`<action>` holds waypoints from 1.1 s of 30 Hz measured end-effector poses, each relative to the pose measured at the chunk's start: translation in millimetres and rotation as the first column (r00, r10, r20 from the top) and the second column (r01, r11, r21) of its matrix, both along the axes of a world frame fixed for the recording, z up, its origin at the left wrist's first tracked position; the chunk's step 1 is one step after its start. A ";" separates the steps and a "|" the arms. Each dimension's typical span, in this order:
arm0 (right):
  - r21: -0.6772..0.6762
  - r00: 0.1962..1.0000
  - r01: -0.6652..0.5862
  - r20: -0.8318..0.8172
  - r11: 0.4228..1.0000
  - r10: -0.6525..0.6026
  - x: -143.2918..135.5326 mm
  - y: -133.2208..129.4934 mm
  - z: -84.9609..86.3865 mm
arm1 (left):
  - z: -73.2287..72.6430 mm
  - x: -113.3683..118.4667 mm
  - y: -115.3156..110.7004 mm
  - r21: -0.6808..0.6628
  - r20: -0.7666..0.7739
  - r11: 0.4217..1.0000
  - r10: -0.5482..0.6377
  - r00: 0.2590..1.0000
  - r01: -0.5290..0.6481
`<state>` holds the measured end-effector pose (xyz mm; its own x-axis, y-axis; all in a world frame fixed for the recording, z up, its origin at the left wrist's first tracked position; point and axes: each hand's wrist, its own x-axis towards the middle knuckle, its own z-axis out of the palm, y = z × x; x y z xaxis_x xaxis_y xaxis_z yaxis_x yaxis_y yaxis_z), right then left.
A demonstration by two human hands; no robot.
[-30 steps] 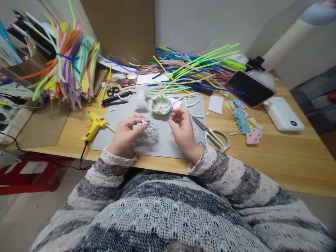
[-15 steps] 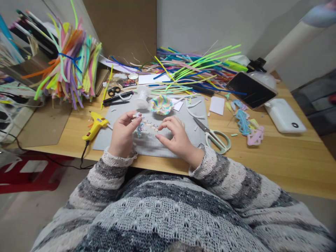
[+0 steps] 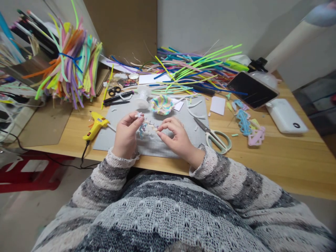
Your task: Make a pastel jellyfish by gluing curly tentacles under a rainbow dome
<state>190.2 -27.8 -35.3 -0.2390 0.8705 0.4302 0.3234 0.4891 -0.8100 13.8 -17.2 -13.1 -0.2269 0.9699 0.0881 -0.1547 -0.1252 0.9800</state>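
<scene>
My left hand (image 3: pixel 126 137) is closed in a pinch on one end of a wavy pipe-cleaner strand (image 3: pixel 149 124), with a pale tip showing above the thumb. The far end of the strand, cream and purplish, sits between the thumb and finger of my right hand (image 3: pixel 177 137). From the left hand a light-blue crinkled part (image 3: pixel 142 131) hangs down over the grey mat (image 3: pixel 157 149). Just beyond the hands are a pastel ruffled pipe-cleaner flower shape (image 3: pixel 162 105) and a white spool (image 3: pixel 142 99).
A yellow glue gun (image 3: pixel 96 125) lies left of the mat, scissors (image 3: pixel 216 140) at its right edge. Loose pipe cleaners (image 3: pixel 194 70) heap along the back, and a tied bundle (image 3: pixel 70 66) stands at left. Further right are blue and pink zigzag pieces (image 3: pixel 244 122), a phone (image 3: pixel 252 90) and a white power bank (image 3: pixel 286 116).
My left hand has shifted slightly right, nearer my right hand, and the strand between them is a little shorter in span. The right hand has hardly moved.
</scene>
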 end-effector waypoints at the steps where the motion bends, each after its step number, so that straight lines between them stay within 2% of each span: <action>1: 0.001 1.000 -0.004 -0.004 1.000 0.004 0.0 -0.2 0.4 | -0.5 0.4 -0.2 -0.005 -0.001 1.000 -0.003 1.000 0.003; 8: -0.013 0.999 -0.005 0.033 1.000 0.006 -0.3 -1.0 1.3 | -5.1 1.0 -1.3 0.023 0.082 0.999 -0.026 0.996 0.024; 20: 0.031 0.998 0.064 0.007 0.997 -0.064 -0.1 -0.9 0.6 | -8.8 4.6 -4.3 0.086 0.009 0.994 -0.070 0.998 0.069; 27: 0.075 0.995 0.096 -0.010 0.993 -0.096 0.5 -1.8 3.4 | -4.2 -3.5 -9.0 0.129 -0.242 0.978 -0.129 0.962 0.164; 30: 0.071 0.995 0.093 0.012 0.993 -0.094 0.9 -1.7 3.6 | 0.1 -9.1 -8.7 0.125 -0.396 0.967 -0.156 0.905 0.222; 33: 0.067 0.996 0.079 0.038 0.995 -0.081 0.7 -1.7 3.8 | 8.4 -14.1 -9.3 0.214 -0.581 0.951 -0.059 0.812 0.222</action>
<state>191.0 -29.5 -31.5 -0.1882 0.8581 0.4778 0.3956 0.5115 -0.7628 -0.3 -26.5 -4.7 0.0792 0.9093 0.4085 0.3761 -0.4067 0.8325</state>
